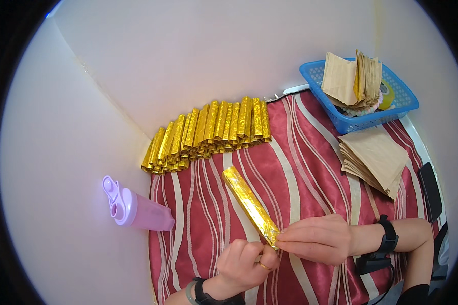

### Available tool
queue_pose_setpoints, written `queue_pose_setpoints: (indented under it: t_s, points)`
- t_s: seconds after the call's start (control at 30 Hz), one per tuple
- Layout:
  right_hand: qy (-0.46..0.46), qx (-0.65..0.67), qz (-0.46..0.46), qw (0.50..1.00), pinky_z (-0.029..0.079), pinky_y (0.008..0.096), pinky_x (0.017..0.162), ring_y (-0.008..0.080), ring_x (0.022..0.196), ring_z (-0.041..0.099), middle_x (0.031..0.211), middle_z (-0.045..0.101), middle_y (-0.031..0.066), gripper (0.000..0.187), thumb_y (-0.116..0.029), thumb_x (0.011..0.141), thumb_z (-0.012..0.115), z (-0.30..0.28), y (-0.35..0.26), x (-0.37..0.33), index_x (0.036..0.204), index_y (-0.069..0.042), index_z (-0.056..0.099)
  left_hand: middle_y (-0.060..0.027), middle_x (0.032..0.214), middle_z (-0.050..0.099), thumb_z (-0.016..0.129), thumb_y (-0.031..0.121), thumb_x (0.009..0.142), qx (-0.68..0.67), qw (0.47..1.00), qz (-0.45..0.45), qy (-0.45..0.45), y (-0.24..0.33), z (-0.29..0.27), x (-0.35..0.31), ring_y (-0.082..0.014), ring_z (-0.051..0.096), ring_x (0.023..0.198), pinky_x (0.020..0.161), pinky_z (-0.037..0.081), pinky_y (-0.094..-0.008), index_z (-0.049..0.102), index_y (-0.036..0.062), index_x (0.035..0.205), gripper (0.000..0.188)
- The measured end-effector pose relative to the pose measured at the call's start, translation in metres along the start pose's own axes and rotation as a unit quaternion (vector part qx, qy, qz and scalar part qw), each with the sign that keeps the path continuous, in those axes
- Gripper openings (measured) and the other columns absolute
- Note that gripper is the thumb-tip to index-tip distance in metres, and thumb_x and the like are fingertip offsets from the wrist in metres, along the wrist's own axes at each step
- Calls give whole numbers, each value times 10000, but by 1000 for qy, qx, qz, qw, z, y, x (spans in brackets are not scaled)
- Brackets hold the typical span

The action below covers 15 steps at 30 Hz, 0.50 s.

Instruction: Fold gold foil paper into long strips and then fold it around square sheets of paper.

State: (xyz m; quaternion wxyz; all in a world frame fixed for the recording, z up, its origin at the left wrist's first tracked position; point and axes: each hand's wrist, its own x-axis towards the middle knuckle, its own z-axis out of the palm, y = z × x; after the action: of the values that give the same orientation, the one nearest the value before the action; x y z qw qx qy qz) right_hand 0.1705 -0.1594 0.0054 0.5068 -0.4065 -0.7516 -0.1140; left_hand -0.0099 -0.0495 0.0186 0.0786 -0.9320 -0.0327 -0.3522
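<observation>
A shiny gold foil tube (248,201), long and flat-sided, slants from the middle of the cloth down toward my hands. My right hand (318,238) pinches its near end, with the fingers stretched along together. At the same end my left hand (245,262) is curled closed, its fingertips meeting the tube's lower edge; a ring is on one finger. The exact grip of the left fingertips is partly hidden. Beyond the tube, several similar gold tubes (208,129) lie stacked in a long row against the wall.
Red striped cloth (310,188) covers the surface. A lilac shaker bottle (145,209) stands at the left. At the far right, a blue basket (341,122) holds brown paper pieces and a tape roll (387,95). Nearer lie stacked brown paper sheets (379,157) and a black phone (430,192).
</observation>
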Motion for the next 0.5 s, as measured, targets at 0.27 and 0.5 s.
queue_pose_setpoints:
  t_s: [0.27,0.5]
  points:
    - [18,2,1,1000,582,311,694,258,842,686,1004,661,147,309,-25,714,636,0,-3,1,1012,53,665,38,725,495,690,163,603,-34,999,-23,13,1,3,0,-131,463,565,439,369,-261,592,195,747,177]
    - [32,-11,3,999,567,298,669,230,805,683,963,672,119,293,-51,717,640,2,-3,2,998,28,676,42,733,494,690,160,607,2,1000,-2,-4,1,1,-1,-131,467,567,451,372,-260,589,195,745,175]
